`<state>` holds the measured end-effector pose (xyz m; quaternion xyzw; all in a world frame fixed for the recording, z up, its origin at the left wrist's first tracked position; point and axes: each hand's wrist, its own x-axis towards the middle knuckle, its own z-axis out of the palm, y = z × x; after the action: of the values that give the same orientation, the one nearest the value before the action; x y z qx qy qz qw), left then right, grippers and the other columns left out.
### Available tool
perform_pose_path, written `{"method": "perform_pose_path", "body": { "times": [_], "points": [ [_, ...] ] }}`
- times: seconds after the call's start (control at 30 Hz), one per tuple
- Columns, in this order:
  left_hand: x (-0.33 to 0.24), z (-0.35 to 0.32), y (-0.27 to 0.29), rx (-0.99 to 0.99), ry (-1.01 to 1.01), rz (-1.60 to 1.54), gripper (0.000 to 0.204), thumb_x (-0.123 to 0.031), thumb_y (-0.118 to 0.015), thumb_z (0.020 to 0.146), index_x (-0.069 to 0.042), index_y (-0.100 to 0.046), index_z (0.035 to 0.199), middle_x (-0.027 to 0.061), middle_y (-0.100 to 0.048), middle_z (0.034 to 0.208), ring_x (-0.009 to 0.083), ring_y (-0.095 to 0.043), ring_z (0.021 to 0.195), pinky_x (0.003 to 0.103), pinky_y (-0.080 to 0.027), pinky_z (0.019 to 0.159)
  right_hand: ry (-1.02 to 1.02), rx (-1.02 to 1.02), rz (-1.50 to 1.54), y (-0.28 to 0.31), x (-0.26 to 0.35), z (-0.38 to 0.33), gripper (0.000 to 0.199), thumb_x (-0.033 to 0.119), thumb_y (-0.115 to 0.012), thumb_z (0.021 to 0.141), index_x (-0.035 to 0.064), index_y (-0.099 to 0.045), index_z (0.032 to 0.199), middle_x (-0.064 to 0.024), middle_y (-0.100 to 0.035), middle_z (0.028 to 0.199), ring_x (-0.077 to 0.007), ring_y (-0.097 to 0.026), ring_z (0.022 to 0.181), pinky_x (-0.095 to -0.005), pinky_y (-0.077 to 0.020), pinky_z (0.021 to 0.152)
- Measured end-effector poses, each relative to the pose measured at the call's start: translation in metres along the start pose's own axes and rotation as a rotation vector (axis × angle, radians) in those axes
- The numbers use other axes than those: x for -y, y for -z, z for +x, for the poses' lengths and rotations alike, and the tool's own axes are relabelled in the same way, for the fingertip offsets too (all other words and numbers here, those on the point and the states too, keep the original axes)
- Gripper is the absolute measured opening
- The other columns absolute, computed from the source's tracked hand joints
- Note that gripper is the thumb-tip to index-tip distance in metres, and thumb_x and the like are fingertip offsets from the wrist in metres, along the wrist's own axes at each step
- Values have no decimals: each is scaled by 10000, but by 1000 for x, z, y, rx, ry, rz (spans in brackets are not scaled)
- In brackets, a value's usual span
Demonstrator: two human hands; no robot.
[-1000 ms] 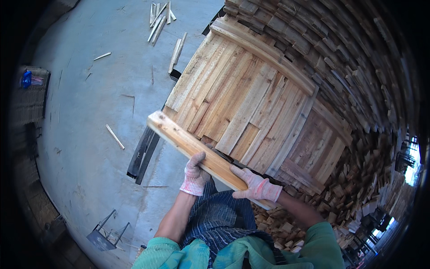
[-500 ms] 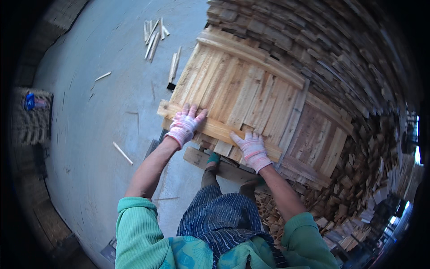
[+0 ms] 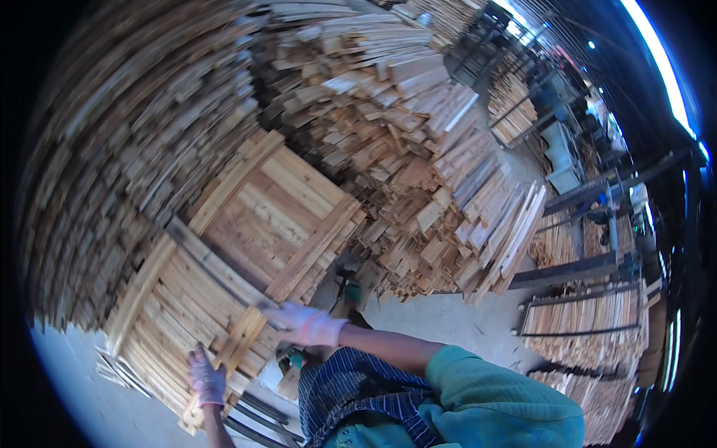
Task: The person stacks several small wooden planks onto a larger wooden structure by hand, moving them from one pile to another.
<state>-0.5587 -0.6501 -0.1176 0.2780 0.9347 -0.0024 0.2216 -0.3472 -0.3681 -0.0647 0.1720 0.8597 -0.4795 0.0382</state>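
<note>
Two gloved hands [image 3: 207, 379] [image 3: 312, 326] at plain planks [image 3: 175, 313]

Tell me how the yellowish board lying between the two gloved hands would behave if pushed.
The board should stay stiff, as it looks like a solid length of sawn wood. It would probably slide rather than roll, since it has flat faces and lies across the planks.

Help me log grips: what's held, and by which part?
Cannot be told: the left hand lies over the narrow board toward its lower end; the right hand is blurred.
</note>
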Motion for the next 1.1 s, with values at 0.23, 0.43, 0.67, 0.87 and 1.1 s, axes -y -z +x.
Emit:
{"method": "perform_pose_path", "body": {
  "times": [0.23, 0.43, 0.67, 0.87, 1.1],
  "points": [
    [-370, 42, 11, 512, -692, -659, 567, -329, -686, 935, -2, -525, 1368, 158, -643, 1276, 267, -623, 1181, 366, -500, 1004, -485, -840, 93, 245, -151, -159, 513, 270, -653, 919, 54, -533, 1368, -211, -665, 1175, -335, -644, 1102, -408, -496, 975],
    [-660, 129, 74, 772, -275, -1596, 618, -507, -670, 948, -49, -516, 1333, 45, -584, 1032, 191, -580, 876, 367, -512, 774, -531, -1223, 228, 466, -264, -125, 745, 438, -653, 947, 69, -374, 1531, -210, -569, 1369, -299, -575, 1206, -382, -457, 1015],
    [-805, 227, 29, 442, -163, -1805, 724, -539, -741, 858, -80, -553, 1386, 98, -604, 1332, 267, -592, 1164, 444, -510, 970, -995, -1180, 136, 519, -271, 8, 1197, 630, -744, 759, 125, -89, 1625, -402, -380, 1359, -556, -518, 1173, -548, -471, 977],
    [-823, 193, 25, 251, 46, -1501, 921, -516, -775, 840, -26, -372, 1508, 118, -563, 1414, 234, -552, 1259, 344, -417, 1077, -1037, -1202, 150, 521, -274, -19, 1119, 522, -740, 784, 135, -112, 1625, -372, -376, 1374, -528, -522, 1201, -515, -471, 1001],
    [-783, 57, 28, 435, -115, -1524, 732, -399, -716, 939, -81, -355, 1490, 93, -565, 1377, 227, -560, 1235, 338, -452, 1032, -727, -1163, 198, 488, -273, -126, 1072, 413, -797, 812, 79, -166, 1611, -430, -215, 1525, -506, -359, 1396, -456, -351, 1143]
  ]
}}
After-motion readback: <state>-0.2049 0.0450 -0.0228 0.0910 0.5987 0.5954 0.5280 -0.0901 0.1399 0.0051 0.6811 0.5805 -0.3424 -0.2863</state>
